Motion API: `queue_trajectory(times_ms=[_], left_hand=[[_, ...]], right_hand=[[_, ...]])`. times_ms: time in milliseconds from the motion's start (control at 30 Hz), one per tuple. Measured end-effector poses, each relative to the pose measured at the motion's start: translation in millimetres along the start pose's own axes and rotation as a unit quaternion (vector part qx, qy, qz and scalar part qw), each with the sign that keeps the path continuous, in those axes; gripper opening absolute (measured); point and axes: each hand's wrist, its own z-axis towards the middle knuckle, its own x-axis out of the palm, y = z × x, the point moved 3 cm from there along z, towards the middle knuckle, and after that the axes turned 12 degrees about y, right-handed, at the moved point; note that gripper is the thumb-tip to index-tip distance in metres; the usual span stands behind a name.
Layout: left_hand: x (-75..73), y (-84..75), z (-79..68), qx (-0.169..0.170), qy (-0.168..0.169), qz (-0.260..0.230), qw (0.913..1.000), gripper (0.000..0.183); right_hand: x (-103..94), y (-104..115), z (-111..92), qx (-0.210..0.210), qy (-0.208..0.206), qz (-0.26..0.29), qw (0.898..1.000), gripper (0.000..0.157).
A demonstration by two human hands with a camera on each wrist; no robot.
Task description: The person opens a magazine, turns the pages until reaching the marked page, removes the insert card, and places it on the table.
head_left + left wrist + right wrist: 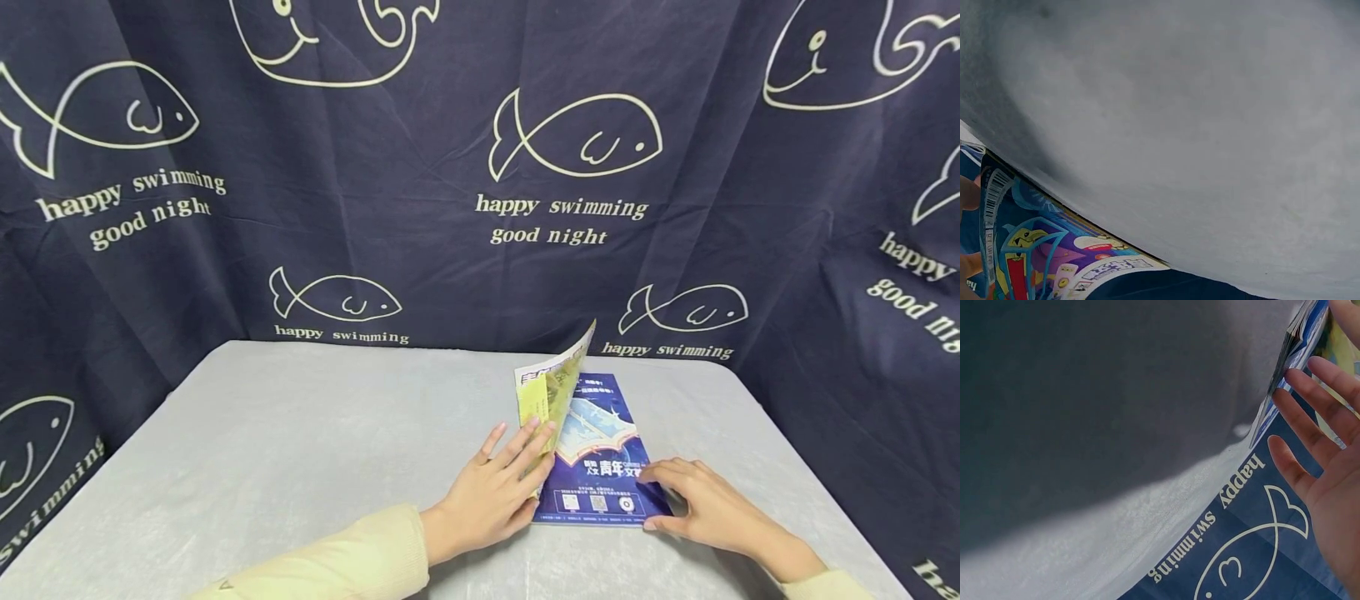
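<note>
A magazine (600,492) lies partly opened on the table, a dark blue page with white print and small square codes facing up. Its yellow-green cover (555,396) stands raised and curved on the left side. My left hand (495,492) rests against that cover with fingers extended. At the lower right corner of the page, my right hand (708,504) touches the edge. In the left wrist view a colourful printed cover (1041,244) with a barcode shows beside fingertips. The right wrist view has the right hand (1335,437) with fingers stretched along the magazine's edge (1291,350).
A grey cloth-covered table (300,442) spreads out beneath the magazine. Dark blue curtains (435,167) printed with white fish and lettering hang behind the table and at both sides.
</note>
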Motion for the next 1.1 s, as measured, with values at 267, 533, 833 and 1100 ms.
queue_trajectory(times_ms=[267, 533, 833, 1100], left_hand=[[2.0, 1.9, -3.8, 0.001, -0.006, 0.007, 1.0, 0.052], [2.2, 2.6, -8.1, 0.004, 0.01, 0.025, 0.9996, 0.053], [0.9, 1.2, -12.6, -0.006, 0.01, 0.041, 0.9991, 0.052], [4.8, 0.3, -15.5, -0.013, 0.016, 0.039, 0.999, 0.05]], right_hand=[[-0.1, -1, -1, -0.009, -0.002, -0.003, 1.0, 0.042], [-2.1, -1, 0, -0.022, -0.004, 0.007, 1.0, 0.036], [-3.4, -2, 2, -0.05, -0.008, 0.016, 0.999, 0.032], [-2.9, -4, 2, -0.048, 0.0, 0.024, 0.999, 0.03]])
